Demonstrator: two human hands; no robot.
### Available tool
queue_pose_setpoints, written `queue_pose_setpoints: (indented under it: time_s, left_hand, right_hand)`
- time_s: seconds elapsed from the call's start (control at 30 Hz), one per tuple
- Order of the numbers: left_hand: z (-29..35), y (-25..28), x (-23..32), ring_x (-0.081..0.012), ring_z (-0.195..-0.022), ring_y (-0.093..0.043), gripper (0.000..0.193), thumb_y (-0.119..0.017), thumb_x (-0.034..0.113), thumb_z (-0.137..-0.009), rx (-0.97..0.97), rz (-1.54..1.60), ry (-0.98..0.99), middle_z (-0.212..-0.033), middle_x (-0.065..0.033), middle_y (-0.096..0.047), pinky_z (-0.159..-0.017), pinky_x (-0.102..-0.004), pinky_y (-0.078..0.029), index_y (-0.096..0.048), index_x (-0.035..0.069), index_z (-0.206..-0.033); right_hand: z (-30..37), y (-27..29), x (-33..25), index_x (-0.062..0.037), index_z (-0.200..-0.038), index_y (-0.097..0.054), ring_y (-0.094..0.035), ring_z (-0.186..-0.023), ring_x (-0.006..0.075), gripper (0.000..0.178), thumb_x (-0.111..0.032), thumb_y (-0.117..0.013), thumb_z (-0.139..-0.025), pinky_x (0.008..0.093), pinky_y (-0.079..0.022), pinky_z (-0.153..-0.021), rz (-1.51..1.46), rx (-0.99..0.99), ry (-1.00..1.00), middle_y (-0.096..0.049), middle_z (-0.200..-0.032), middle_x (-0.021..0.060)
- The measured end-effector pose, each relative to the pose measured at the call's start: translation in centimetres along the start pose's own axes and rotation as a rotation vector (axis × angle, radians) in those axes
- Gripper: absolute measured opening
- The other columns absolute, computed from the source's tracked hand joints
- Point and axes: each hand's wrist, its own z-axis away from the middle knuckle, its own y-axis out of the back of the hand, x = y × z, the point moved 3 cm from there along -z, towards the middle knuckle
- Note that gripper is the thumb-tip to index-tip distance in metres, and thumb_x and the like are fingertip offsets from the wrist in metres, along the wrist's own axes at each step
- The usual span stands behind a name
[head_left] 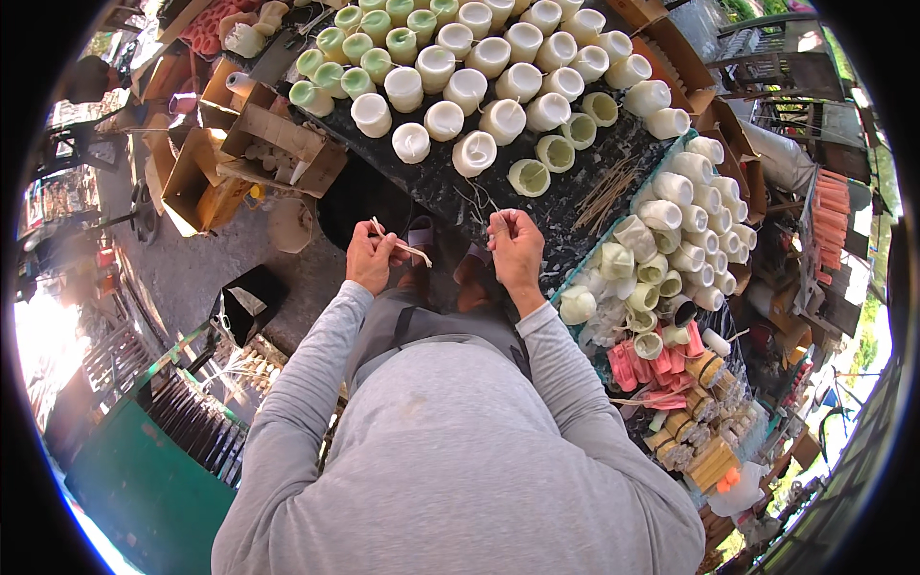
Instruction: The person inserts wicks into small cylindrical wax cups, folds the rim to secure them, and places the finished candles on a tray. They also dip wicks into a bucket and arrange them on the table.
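Note:
My left hand [372,257] is closed on a pale wick-like cord [416,253], which sticks out on both sides of the fingers. Level with it, to the right, my right hand [516,249] pinches a thin pale string [494,207] just off the edge of the dark table [383,158]. Loose thin strings lie on the table beside that hand. Beyond both hands stand rows of white candles [474,153], several with wicks on top, and pale green candles [357,46] at the far left. Hollow greenish wax cups [529,177] are closest to my right hand.
A bundle of thin sticks or wicks [604,199] lies on the table. To the right are stacked white candles [692,225], pink pieces [642,364] and tied yellowish bundles [711,369]. Cardboard boxes [278,134] stand at left, and a green drum [144,479] at lower left.

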Motion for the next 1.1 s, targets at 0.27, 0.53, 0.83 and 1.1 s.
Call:
queue_pose_setpoints:
  time_s: [0.27,0.53,0.83,1.1]
  left_hand:
    - [2.2,-3.6,-0.3,-0.0110,-0.071,-0.072,0.012,-0.072,0.013,-0.100,-0.043,0.129,0.072,-0.085,-0.0050,-0.075,-0.064,-0.0249,-0.055,-0.068,0.002,-0.101]
    - [3.6,-6.5,1.6,-0.0084,-0.075,-0.067,0.019,-0.064,0.015,-0.106,-0.255,0.018,-0.046,-0.087,-0.0025,-0.073,-0.070,-0.0241,-0.056,-0.069,-0.002,-0.114]
    - [3.8,-6.2,4.2,-0.0077,-0.076,-0.068,0.018,-0.067,0.014,-0.104,-0.279,0.025,-0.014,-0.088,-0.0025,-0.074,-0.066,-0.0217,-0.052,-0.075,-0.001,-0.110]
    - [4.0,-6.4,4.1,-0.0094,-0.078,-0.068,0.019,-0.065,0.015,-0.105,-0.222,0.211,0.062,-0.089,-0.0027,-0.074,-0.065,-0.0227,-0.054,-0.074,0.000,-0.112]
  right_hand:
    - [0.0,-0.1,-0.4,0.0032,-0.127,-0.065,-0.065,-0.110,0.0388,0.042,-0.018,-0.071,-0.091,0.0495,-0.050,-0.096,1.026,0.140,0.567,-0.069,-0.123,0.0206]
    - [5.0,-2.9,-2.0,0.0020,-0.112,-0.072,-0.066,-0.085,0.0086,0.017,-0.007,-0.073,-0.098,0.0239,-0.055,-0.078,-0.316,-0.340,-0.300,-0.073,-0.097,0.0045]
    - [5.1,-3.8,-4.4,0.0022,-0.105,-0.069,-0.065,-0.081,0.0093,0.011,-0.008,-0.069,-0.101,0.0241,-0.054,-0.074,-0.201,-0.348,-0.247,-0.072,-0.092,0.0044]
    - [4.7,-4.5,-3.3,-0.0003,-0.104,-0.066,-0.062,-0.079,0.0082,0.013,-0.013,-0.067,-0.105,0.0243,-0.053,-0.073,-0.418,-0.346,-0.292,-0.068,-0.092,0.0021]
